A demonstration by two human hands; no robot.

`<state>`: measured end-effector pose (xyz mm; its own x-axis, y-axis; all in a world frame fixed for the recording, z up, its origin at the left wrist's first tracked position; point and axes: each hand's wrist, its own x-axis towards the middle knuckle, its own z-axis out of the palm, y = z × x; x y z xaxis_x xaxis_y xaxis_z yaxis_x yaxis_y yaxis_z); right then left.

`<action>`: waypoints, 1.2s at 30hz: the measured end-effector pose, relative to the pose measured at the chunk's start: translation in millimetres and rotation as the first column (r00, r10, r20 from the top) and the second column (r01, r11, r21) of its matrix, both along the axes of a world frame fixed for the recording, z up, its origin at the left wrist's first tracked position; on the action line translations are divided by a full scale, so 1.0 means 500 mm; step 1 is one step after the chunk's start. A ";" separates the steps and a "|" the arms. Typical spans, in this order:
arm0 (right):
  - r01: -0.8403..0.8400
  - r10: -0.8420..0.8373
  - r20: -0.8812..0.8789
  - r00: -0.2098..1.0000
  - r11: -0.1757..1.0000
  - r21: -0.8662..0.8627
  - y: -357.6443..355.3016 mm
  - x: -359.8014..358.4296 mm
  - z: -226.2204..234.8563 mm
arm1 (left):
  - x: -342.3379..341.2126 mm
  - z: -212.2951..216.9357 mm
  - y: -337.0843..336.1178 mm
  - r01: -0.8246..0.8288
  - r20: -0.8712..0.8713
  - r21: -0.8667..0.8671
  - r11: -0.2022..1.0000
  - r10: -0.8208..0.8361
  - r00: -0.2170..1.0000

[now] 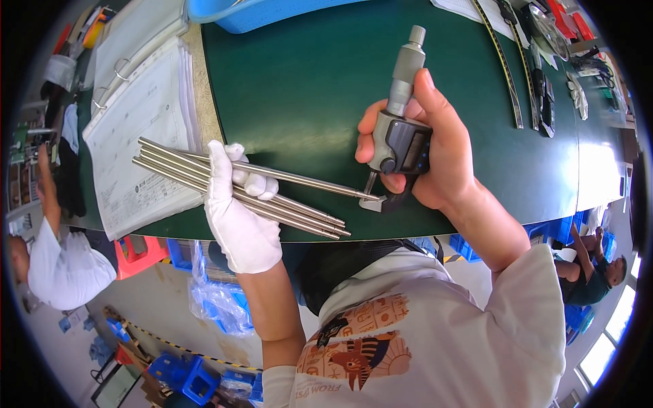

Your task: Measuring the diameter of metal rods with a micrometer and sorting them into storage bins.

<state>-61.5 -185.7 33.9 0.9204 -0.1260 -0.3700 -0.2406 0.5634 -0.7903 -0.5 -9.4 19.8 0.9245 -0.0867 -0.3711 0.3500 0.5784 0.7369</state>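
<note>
My left hand (238,204), in a white glove, is closed round several thin steel rods (299,214) with stepped ends. One steel rod (306,178) is set apart above the others, and its right end reaches between the jaws of a digital micrometer (401,139). My bare right hand (435,149) grips the micrometer by its grey and black body, thumb up along the barrel. The thimble points away from me. Whether the jaws touch the rod end cannot be made out.
An open ring binder (146,126) with printed drawings lies at the left, under the rods' far ends. A blue bin (265,13) stands at the back. Steel rulers (500,61), calipers (544,95) and a glove (577,96) lie at the right. Other people sit at both sides.
</note>
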 end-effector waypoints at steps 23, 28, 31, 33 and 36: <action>0.021 -0.021 -0.006 1.000 0.999 0.026 0.006 0.015 -0.001 | 0.009 -0.003 0.011 0.084 0.025 -0.016 0.996 -0.084 0.996; 0.071 -0.071 0.007 0.997 0.997 -0.042 -0.011 0.054 -0.018 | -0.002 -0.017 -0.012 -0.062 -0.038 -0.108 0.992 0.058 0.998; 0.058 -0.054 0.035 0.998 0.989 -0.133 -0.005 0.092 -0.017 | -0.005 -0.028 -0.006 -0.047 0.012 -0.161 0.986 0.050 0.999; 0.059 -0.054 0.032 0.998 0.978 -0.198 -0.006 0.112 -0.017 | -0.011 -0.025 -0.008 -0.070 -0.027 -0.150 0.986 0.066 0.997; 0.044 -0.042 0.012 0.999 0.980 -0.194 -0.015 0.124 -0.014 | -0.008 -0.020 -0.009 -0.036 -0.018 -0.178 0.983 0.033 0.999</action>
